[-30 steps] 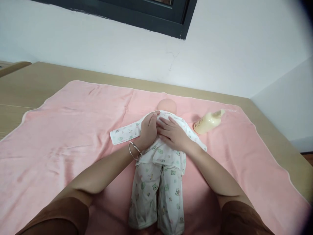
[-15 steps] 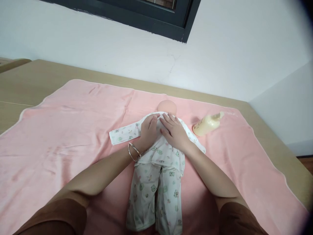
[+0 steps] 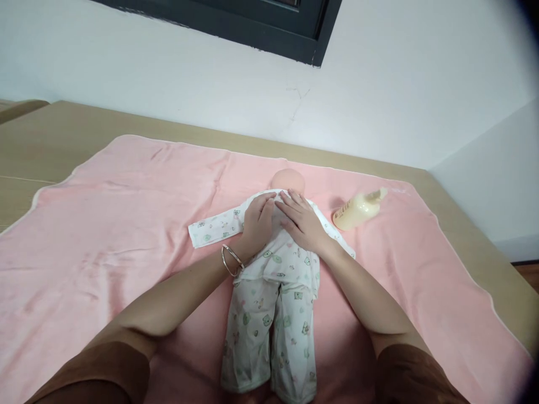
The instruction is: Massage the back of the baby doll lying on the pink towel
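A baby doll (image 3: 288,180) in white printed pyjamas (image 3: 273,314) lies on a pink towel (image 3: 118,213), its head away from me. My left hand (image 3: 255,223) rests flat on the doll's upper back, fingers stretched toward the collar, a bangle on the wrist. Beside it, my right hand (image 3: 301,224) also lies flat on the back, fingers spread and touching the collar. Neither hand holds anything. One empty sleeve (image 3: 214,227) sticks out to the left.
A pale yellow pump bottle (image 3: 357,210) lies on its side on the towel, right of the doll. The towel covers a wooden table (image 3: 50,140) that meets a white wall (image 3: 379,101). A dark window frame (image 3: 252,28) is above.
Both hands stay on the doll's back; the right hand has slid slightly up toward the collar. The view shifted a little.
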`<state>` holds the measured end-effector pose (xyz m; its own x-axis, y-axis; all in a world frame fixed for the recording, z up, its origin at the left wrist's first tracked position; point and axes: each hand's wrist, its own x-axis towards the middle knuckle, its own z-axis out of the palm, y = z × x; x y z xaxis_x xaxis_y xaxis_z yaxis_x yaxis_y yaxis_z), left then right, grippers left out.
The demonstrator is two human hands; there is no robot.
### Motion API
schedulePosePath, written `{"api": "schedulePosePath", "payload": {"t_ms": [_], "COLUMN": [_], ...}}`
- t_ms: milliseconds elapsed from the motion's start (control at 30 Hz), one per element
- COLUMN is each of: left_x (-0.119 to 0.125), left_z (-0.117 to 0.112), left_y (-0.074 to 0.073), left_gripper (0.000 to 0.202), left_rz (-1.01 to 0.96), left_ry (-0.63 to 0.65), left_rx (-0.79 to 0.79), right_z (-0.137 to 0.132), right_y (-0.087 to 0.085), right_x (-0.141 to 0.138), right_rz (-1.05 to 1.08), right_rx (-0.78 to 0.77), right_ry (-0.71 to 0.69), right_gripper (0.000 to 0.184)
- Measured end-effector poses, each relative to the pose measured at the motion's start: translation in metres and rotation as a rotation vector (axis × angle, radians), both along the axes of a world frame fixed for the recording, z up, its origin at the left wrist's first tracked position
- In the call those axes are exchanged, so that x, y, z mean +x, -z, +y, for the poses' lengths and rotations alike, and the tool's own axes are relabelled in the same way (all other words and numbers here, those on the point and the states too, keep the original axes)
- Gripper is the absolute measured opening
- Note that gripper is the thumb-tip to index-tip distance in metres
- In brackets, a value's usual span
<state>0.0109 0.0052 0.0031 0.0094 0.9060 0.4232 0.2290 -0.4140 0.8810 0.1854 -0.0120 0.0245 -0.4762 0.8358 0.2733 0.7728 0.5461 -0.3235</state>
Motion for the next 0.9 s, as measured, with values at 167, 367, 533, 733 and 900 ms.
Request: {"api": "schedulePosePath", "payload": {"t_ms": [167,367,533,733,900], "left_x": [-0.001,-0.003,-0.002,-0.007,-0.007], "left_z": [0.0,-0.01,-0.007,0.005,0.0], "left_y": [0.003,-0.001,-0.004,-0.003,-0.01], "left_gripper": [0.034,0.039,0.039,0.042,0.039], "left_rz": [0.264,0.552,0.644,0.737,0.77], "left_ry": [-0.023,-0.088,-0.075,0.034,0.078], "left_rx": [0.072,0.217,0.186,0.194,0.249], "right_z": [-0.013,-0.045,-0.039,-0.023,-0.019], "right_y": [-0.002,-0.017,-0.027,-0.026,-0.017], "right_x": [-0.009,-0.029,-0.022,-0.011,-0.011], "right_rz": [-0.039,-0.248,-0.241,-0.16,-0.159], "right_rx": [-0.023,-0.061,-0.067,-0.088,-0.061], "right_ry": [0.147,0.474,0.462,0.45,0.376], "right_gripper": [0.057,0.069,0.059,0.048,0.058]}}
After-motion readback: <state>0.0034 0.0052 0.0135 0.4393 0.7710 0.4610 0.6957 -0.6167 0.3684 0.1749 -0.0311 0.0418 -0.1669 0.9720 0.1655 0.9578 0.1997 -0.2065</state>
